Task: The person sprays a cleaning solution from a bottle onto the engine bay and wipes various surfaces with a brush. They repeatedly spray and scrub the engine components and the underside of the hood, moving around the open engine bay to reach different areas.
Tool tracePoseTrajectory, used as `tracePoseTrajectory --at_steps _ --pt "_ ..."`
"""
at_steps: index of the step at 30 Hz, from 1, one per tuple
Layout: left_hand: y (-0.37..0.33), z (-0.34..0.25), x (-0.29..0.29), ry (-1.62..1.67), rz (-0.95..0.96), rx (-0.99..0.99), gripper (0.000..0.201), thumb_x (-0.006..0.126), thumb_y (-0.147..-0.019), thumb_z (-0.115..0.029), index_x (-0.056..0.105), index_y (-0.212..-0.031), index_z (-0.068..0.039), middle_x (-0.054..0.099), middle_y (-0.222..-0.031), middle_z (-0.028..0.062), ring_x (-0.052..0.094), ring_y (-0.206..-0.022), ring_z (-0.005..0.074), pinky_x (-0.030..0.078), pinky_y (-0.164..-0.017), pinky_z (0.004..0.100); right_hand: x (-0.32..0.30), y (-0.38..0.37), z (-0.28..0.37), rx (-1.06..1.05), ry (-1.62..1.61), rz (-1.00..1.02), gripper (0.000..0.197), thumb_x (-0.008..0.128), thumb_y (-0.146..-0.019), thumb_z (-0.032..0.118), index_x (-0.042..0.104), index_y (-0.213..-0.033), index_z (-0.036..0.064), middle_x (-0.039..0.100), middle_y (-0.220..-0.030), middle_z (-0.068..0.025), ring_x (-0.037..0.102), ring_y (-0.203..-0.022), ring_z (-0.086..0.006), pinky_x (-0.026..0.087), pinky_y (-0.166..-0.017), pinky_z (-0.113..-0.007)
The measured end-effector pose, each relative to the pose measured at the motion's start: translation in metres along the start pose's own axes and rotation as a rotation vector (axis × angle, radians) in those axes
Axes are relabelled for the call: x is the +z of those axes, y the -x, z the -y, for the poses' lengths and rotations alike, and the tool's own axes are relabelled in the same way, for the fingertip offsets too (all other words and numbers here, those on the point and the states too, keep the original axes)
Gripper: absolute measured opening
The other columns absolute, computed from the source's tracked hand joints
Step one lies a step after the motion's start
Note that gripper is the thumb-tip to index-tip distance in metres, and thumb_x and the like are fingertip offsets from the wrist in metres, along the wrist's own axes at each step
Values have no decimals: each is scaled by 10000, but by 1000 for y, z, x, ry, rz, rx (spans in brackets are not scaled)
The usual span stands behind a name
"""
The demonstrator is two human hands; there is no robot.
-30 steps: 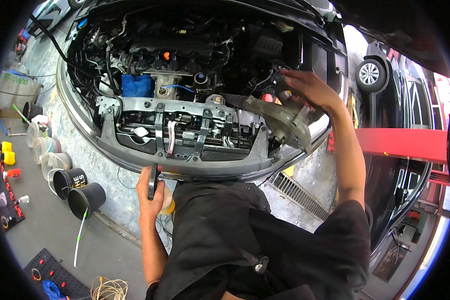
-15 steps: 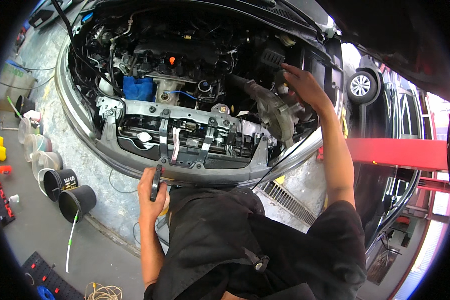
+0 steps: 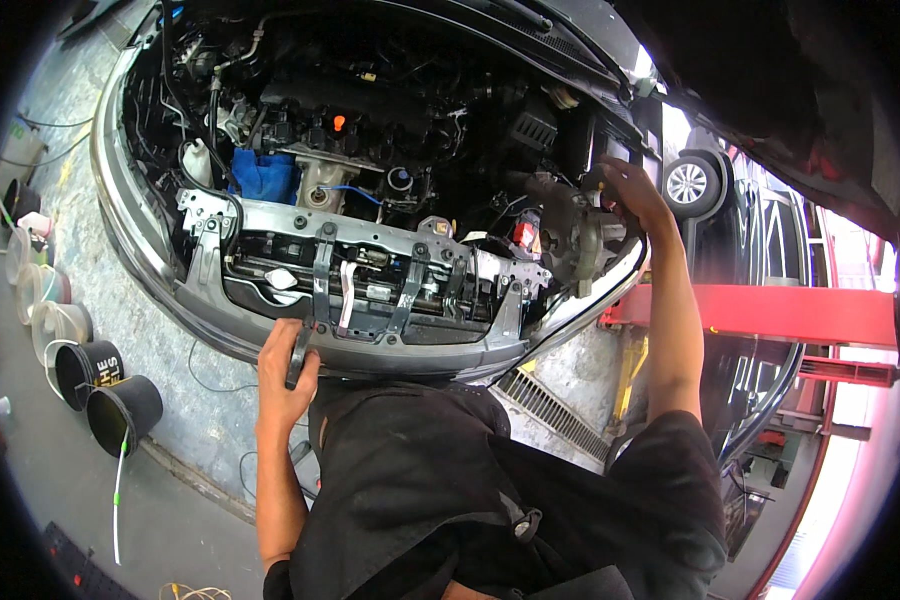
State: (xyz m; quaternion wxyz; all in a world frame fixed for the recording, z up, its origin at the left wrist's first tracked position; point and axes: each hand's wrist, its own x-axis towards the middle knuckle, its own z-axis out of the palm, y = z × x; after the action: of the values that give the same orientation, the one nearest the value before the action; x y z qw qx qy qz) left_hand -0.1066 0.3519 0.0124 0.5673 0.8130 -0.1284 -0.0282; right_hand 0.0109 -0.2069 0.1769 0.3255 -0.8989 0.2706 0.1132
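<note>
My left hand [image 3: 285, 370] is closed around a slim, dark, elongated object [image 3: 298, 352], upright over the front edge of a car's open engine bay. Its exact kind does not show. At the bay's right side, my right hand [image 3: 638, 200] grips the top of a bulky grey-black plastic housing [image 3: 575, 235] with a rounded body and a dark duct. My palm and some fingers are partly hidden there. Left of this housing, a red-and-white piece [image 3: 524, 236] shows down in the bay. The engine [image 3: 340, 115] carries an orange cap, with a blue cloth [image 3: 263, 175] beside it.
Metal brackets cross the front panel [image 3: 370, 235] of the car. Black buckets [image 3: 125, 415] and clear tubs [image 3: 60, 330] line the floor at left. A floor grate [image 3: 555, 415] lies at the front right, near a red lift arm [image 3: 760, 312] and another parked car [image 3: 735, 255].
My right hand has shifted the housing rightward, toward the bay's right edge, turning it and uncovering the red-and-white piece. The left hand still holds the dark object. The view has shifted slightly.
</note>
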Motion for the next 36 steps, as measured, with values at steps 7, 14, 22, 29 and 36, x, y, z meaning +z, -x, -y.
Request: tracePoseTrajectory --at_steps 7,14,22,29,36 --pt "-20 0 -9 3 55 30 322 630 -809 51 597 -1129 65 606 -1027 216 613 -927 424 502 -853 407 24 -33 -5 -199 12 -242 465 578 -1095 267 573 -1517 73 652 -816 -48 559 -560 -98 447 -474 -292" --pt "-33 14 -10 43 60 86 318 645 -813 41 608 -1128 64 607 -1041 204 618 -937 413 505 -854 405 38 -11 25 -110 5 -236 460 583 -1085 277 595 -1495 68 605 -706 -35 548 -530 -114 447 -466 -311" --pt "-40 25 -14 74 148 28 338 663 -823 15 609 -1151 75 617 -1053 209 627 -964 408 505 -879 403 25 50 36 -44 -77 0 469 556 -1113 305 552 -1535 102 637 -718 -31 511 -479 -71 421 -433 -248" --pt "-36 27 -15 34 211 69 331 651 -820 30 604 -1146 64 624 -1071 216 627 -988 415 504 -907 405 10 145 33 49 -258 47 481 560 -1111 302 547 -1531 68 669 -756 -33 489 -460 -42 387 -418 -216" --pt "-35 13 -14 -36 244 126 364 640 -813 55 660 -1176 46 654 -1046 181 655 -957 353 508 -905 377 -32 199 -29 -7 -112 -276 487 562 -1109 304 549 -1529 57 659 -781 1 484 -474 -53 392 -423 -220"
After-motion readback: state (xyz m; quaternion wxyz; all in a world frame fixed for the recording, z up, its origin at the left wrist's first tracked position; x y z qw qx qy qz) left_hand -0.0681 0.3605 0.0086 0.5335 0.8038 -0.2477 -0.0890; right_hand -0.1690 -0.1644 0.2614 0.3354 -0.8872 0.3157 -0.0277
